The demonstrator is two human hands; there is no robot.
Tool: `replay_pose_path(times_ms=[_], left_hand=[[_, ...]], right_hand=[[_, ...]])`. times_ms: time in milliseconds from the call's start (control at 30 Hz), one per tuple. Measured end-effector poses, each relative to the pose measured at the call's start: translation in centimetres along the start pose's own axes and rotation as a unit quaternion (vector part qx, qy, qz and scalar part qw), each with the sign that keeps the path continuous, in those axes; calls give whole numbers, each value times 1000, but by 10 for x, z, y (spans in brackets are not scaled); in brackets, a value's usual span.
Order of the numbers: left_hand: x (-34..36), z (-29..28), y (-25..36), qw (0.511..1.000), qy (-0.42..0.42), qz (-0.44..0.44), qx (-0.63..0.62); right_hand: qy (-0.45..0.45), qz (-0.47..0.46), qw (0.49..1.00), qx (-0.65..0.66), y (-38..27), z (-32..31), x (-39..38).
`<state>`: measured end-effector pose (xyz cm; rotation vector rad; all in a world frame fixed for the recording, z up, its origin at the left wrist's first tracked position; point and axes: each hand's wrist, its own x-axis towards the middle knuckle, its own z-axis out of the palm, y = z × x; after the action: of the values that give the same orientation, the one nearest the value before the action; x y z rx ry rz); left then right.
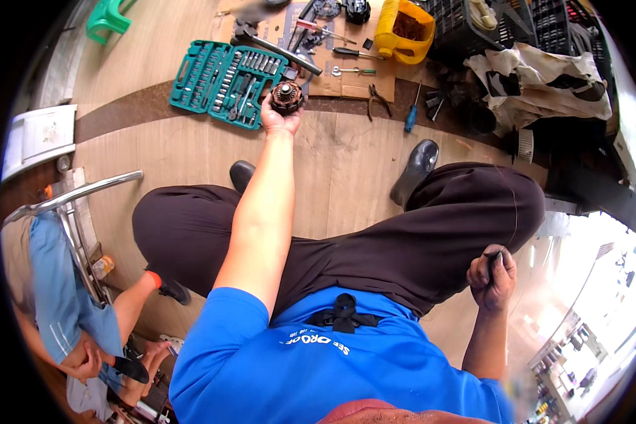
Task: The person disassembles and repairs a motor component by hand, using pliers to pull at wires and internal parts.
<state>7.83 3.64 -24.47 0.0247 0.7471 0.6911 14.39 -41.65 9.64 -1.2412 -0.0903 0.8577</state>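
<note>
My left hand (281,121) is stretched out ahead over the floor, its fingers wrapped round a motor armature (287,96) with copper windings and a pale metal shaft end pointing up. Right beside it lies an open green socket set case (222,81) filled with sockets and small tools. Beside my right knee, my right hand (492,277) is closed in a loose fist with thumb and fingers together. Its fingers are blackened, and whatever they may hold cannot be made out. A long-handled hammer (279,48) lies just past the armature.
Screwdrivers (357,53), pliers (379,101) and a blue-handled screwdriver (412,109) lie ahead, some on cardboard (332,86). A cut yellow jug (404,32), black crates (473,28) and a dirty cloth (544,78) stand at right. Another person (78,283) sits at left by a metal rail (85,191).
</note>
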Motion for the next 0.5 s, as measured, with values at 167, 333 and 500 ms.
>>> replay_pose_path(times_ms=[167,333,500], left_hand=[[31,-45,-21,998,64,-10,16],[50,-65,-38,994,99,-47,26],[69,-69,-44,986,101,-69,112]], right_hand=[[-21,47,998,-27,-5,-6,6],[-7,60,997,-39,-5,-9,8],[5,61,998,-20,-6,-7,8]])
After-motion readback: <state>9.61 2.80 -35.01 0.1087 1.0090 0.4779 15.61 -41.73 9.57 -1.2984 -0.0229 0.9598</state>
